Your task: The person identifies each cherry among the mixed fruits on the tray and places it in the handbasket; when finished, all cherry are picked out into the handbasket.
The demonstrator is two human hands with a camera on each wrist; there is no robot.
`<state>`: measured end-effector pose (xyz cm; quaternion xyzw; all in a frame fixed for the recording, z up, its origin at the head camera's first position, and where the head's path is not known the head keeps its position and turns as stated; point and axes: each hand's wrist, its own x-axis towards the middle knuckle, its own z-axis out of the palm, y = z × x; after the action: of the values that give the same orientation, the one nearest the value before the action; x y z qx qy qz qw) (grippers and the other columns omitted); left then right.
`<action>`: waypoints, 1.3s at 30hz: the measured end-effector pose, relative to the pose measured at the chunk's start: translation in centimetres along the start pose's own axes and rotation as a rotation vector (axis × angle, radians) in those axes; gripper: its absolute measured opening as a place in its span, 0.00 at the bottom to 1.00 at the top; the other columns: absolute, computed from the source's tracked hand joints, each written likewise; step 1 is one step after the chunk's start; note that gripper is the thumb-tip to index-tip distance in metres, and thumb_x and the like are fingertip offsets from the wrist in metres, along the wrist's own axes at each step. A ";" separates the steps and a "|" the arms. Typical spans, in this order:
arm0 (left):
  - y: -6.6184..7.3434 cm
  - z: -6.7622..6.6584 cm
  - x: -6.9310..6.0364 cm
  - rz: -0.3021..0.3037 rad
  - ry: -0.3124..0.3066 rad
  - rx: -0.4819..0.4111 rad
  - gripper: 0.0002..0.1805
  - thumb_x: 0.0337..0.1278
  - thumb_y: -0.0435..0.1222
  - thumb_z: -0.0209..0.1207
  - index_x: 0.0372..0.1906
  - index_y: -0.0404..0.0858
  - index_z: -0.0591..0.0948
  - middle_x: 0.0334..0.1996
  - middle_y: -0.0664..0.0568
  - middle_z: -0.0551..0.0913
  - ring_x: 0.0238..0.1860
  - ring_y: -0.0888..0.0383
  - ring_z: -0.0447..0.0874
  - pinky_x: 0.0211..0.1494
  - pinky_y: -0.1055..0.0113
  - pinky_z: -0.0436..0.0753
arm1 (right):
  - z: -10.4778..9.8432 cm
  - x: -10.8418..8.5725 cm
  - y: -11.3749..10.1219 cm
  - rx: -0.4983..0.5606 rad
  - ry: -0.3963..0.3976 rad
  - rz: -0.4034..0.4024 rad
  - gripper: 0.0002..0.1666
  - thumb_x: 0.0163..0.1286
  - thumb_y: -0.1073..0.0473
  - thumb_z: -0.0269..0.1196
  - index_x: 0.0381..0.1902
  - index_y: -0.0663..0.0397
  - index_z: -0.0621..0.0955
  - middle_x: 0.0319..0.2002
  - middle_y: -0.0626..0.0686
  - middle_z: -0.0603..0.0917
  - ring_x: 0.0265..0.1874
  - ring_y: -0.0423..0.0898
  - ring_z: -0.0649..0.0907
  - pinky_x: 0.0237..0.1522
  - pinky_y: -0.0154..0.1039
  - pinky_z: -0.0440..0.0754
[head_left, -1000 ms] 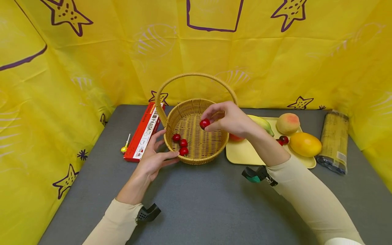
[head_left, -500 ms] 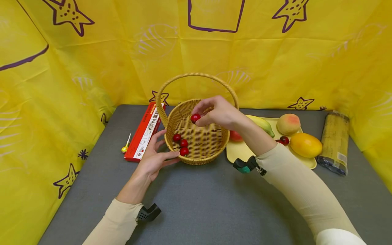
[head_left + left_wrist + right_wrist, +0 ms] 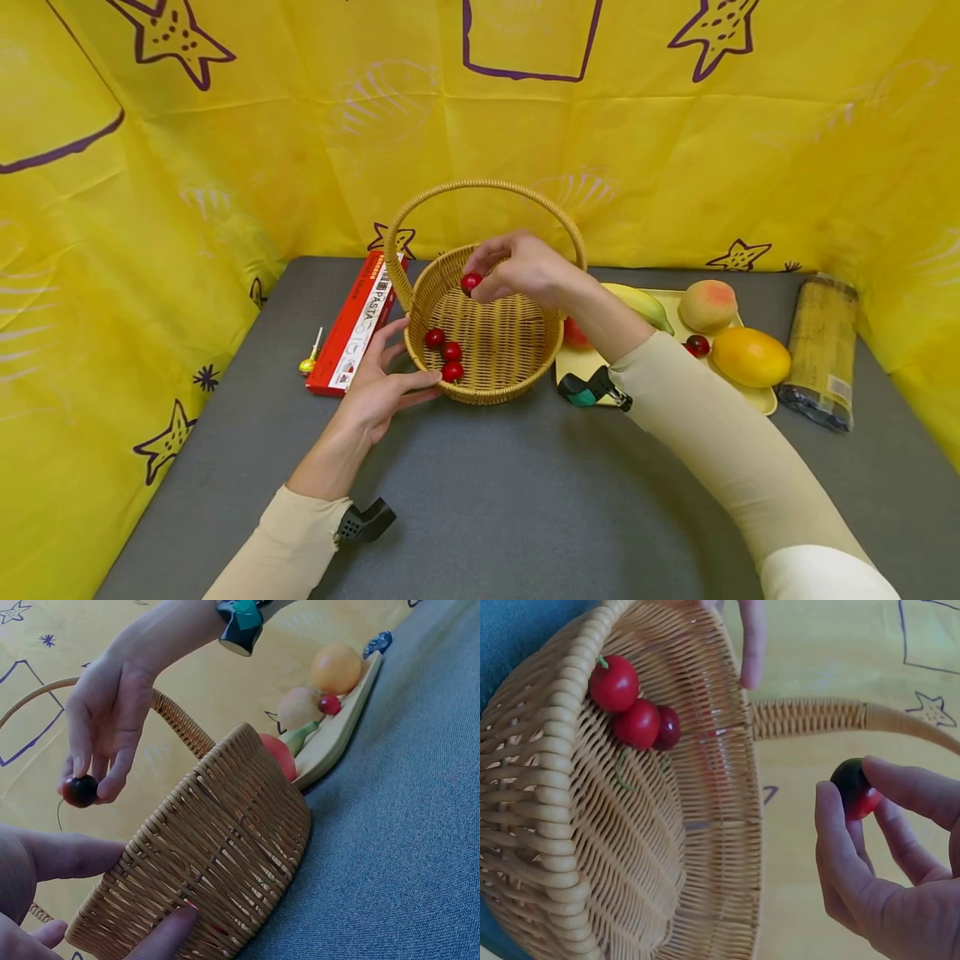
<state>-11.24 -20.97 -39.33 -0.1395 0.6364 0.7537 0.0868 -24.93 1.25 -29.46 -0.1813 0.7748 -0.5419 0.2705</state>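
right hand (image 3: 522, 268) with pinched cherry (image 3: 471, 284), left hand (image 3: 377, 393) spread against basket (image 3: 487, 392), tray (image 3: 580, 362) partly behind right forearm (image 3: 615, 321)

Hands (image 3: 375, 395): 2
Wrist cameras (image 3: 366, 522): 2
Wicker basket (image 3: 483, 392): 1
Cherries (image 3: 452, 352) in basket: 3
Cherry (image 3: 471, 284) in right hand (image 3: 527, 271): 1
Tray (image 3: 580, 361): 1
Tray cherries (image 3: 698, 345): at least 1, view partly blocked
Banana (image 3: 642, 307): 1
Peach (image 3: 708, 306): 1
Mango (image 3: 751, 357): 1
Red fruit (image 3: 576, 334), partly hidden: 1
Pasta box (image 3: 356, 329): 1
Lollipop (image 3: 308, 364): 1
Wrapped roll (image 3: 819, 346): 1
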 end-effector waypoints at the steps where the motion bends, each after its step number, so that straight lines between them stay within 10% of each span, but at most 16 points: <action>1: 0.0 0.0 0.0 0.000 0.000 0.000 0.53 0.58 0.19 0.67 0.82 0.54 0.56 0.78 0.42 0.56 0.58 0.38 0.83 0.53 0.50 0.91 | 0.1 0.2 0.0 0.014 -0.006 0.003 0.17 0.60 0.72 0.73 0.48 0.58 0.86 0.49 0.59 0.85 0.45 0.54 0.88 0.51 0.46 0.90; 31: 0.0 0.2 0.1 0.006 0.007 -0.009 0.54 0.56 0.18 0.67 0.81 0.54 0.57 0.77 0.42 0.58 0.57 0.38 0.83 0.51 0.47 0.90 | 2.0 6.1 0.8 0.083 -0.112 0.122 0.19 0.60 0.79 0.70 0.49 0.66 0.84 0.44 0.59 0.79 0.41 0.53 0.86 0.50 0.47 0.91; 39: 0.1 0.2 0.1 0.001 0.010 -0.007 0.54 0.56 0.18 0.67 0.81 0.54 0.57 0.78 0.43 0.57 0.58 0.38 0.83 0.51 0.48 0.91 | 2.2 7.1 1.2 0.025 -0.140 0.155 0.17 0.61 0.78 0.68 0.48 0.67 0.83 0.41 0.59 0.82 0.37 0.51 0.85 0.63 0.59 0.84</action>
<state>-11.34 -20.80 -39.27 -0.1434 0.6343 0.7551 0.0827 -29.18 -4.01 -32.77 -0.1551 0.7587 -0.5151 0.3674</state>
